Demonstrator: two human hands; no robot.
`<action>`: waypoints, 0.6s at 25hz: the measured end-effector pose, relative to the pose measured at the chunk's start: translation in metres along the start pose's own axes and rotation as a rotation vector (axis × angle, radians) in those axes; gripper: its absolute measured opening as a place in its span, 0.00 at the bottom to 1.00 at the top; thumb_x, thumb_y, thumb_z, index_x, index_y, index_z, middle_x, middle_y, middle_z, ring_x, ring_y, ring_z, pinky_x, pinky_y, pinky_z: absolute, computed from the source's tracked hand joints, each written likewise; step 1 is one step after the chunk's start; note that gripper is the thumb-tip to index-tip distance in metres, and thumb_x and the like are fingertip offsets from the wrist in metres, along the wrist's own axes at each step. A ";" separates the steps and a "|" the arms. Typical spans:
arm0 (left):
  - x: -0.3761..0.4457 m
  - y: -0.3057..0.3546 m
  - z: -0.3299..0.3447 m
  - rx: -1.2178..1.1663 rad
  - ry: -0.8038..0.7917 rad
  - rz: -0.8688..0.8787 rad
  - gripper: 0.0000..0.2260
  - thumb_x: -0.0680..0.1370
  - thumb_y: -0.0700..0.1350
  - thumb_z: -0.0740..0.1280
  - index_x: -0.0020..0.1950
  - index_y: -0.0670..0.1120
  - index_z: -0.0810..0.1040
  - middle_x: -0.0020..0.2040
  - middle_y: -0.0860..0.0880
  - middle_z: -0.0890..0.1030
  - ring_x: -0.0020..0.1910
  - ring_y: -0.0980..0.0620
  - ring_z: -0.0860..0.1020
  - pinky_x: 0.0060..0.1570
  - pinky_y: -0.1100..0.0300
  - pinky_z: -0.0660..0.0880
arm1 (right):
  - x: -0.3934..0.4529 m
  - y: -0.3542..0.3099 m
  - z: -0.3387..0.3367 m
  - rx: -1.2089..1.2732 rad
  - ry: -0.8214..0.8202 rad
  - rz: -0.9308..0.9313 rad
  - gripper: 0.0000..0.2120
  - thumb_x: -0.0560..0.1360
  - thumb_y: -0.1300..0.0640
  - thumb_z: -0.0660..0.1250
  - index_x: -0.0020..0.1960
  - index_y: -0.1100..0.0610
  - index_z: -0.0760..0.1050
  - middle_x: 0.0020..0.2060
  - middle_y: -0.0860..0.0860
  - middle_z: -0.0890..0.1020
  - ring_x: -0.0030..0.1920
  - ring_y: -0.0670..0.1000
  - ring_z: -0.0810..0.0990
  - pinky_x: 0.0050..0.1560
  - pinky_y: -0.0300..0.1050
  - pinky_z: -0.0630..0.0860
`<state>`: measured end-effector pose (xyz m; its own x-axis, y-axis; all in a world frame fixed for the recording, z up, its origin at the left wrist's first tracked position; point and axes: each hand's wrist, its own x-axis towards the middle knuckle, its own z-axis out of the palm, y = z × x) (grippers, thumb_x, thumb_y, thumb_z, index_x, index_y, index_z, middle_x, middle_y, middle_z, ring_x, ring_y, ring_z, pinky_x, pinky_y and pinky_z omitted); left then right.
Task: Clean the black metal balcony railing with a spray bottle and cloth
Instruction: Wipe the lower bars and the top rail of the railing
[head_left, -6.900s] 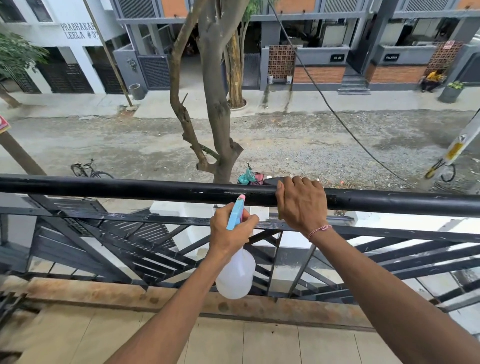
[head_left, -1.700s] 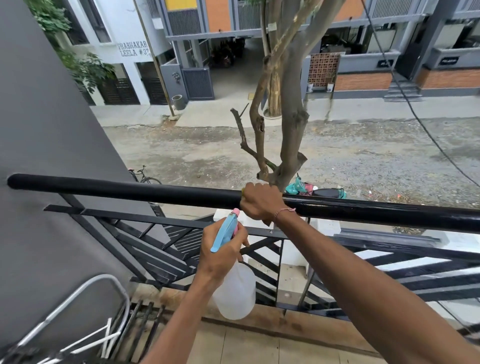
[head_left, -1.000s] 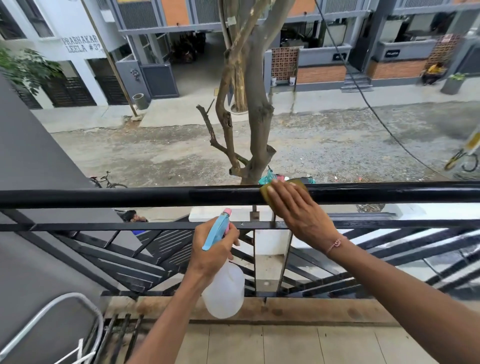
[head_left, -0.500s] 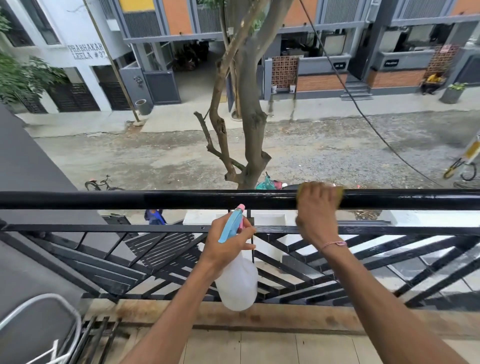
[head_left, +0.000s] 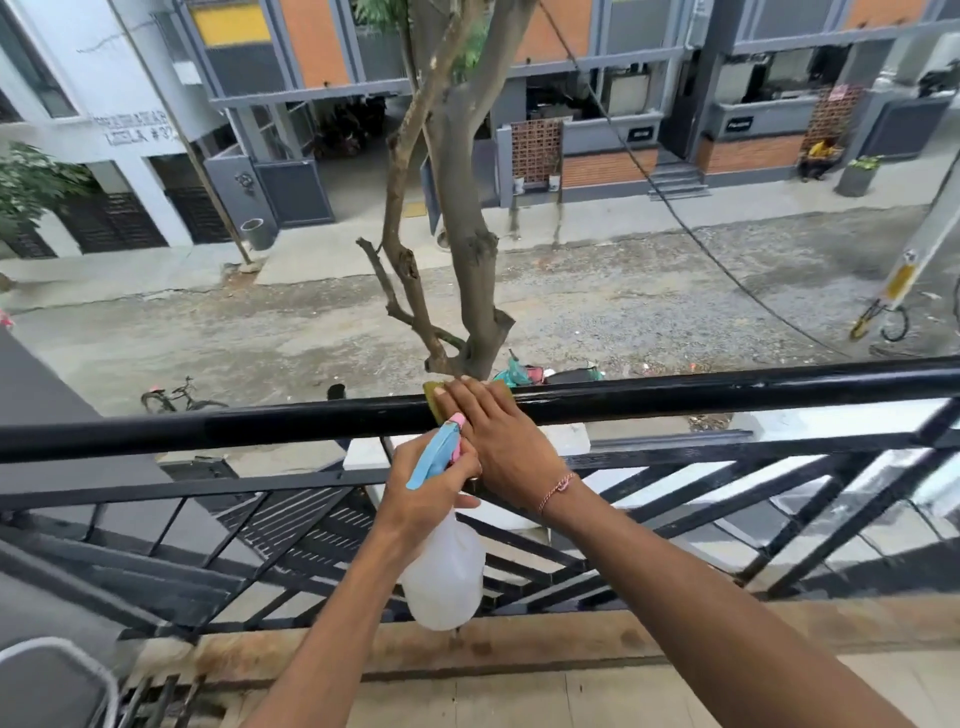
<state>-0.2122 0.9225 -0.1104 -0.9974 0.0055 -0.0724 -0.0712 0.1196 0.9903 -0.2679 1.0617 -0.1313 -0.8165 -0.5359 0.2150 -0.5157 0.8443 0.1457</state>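
— On the top rail (head_left: 727, 392), what's your right hand (head_left: 498, 441) doing?
— Flat on the cloth (head_left: 434, 397), fingers straight, pressing it down onto the rail. No pinch, no curl. Cloth is yellow-green, mostly hidden under my fingers; one edge pokes out left of my fingertips, a bit shows on the right too.
— Left hand (head_left: 428, 491)?
— Wrapped round the neck of the bottle (head_left: 444, 571), fingers curled on it. Blue-pink nozzle (head_left: 439, 449) sticks up out of my fist and points at the rail.
— Where's the bottle relative to the cloth?
— Just below and a touch left. Nozzle tip sits right beside my right hand's knuckles, near the rail's underside. Whether it touches the hand, can't tell. Clear body hangs down from my fist in front of the slanted bars (head_left: 675, 499).
— Hands touching each other?
— Look pressed side by side at the thumb; can't confirm contact.
— Anything else?
— Pink thread on my right wrist (head_left: 558, 488). Tree trunk (head_left: 467, 234) behind the rail, straight past my right hand. Bicycle (head_left: 179, 397) down on the street, far left.
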 end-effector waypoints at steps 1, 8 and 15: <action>0.005 0.002 0.005 -0.014 -0.031 0.001 0.03 0.79 0.36 0.69 0.46 0.41 0.82 0.45 0.35 0.81 0.47 0.45 0.85 0.37 0.51 0.83 | -0.008 0.005 0.002 -0.018 0.019 0.003 0.32 0.80 0.50 0.44 0.81 0.62 0.50 0.78 0.61 0.60 0.78 0.61 0.58 0.78 0.59 0.54; 0.010 0.000 0.048 0.032 -0.194 0.060 0.10 0.75 0.39 0.71 0.35 0.48 0.79 0.43 0.33 0.78 0.50 0.36 0.83 0.51 0.47 0.85 | -0.095 0.103 0.002 -0.089 0.065 0.303 0.40 0.72 0.67 0.59 0.81 0.57 0.47 0.75 0.58 0.61 0.77 0.60 0.59 0.79 0.59 0.47; 0.003 0.006 0.099 0.048 -0.223 0.044 0.15 0.77 0.37 0.70 0.33 0.52 0.78 0.39 0.44 0.77 0.47 0.43 0.82 0.42 0.55 0.83 | -0.180 0.243 -0.019 -0.030 -0.113 0.546 0.30 0.68 0.62 0.66 0.69 0.56 0.65 0.62 0.57 0.75 0.62 0.60 0.73 0.68 0.53 0.66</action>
<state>-0.2138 1.0217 -0.1167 -0.9712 0.2308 -0.0590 -0.0217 0.1612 0.9867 -0.2416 1.3628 -0.1162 -0.9867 -0.0151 0.1621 -0.0037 0.9975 0.0702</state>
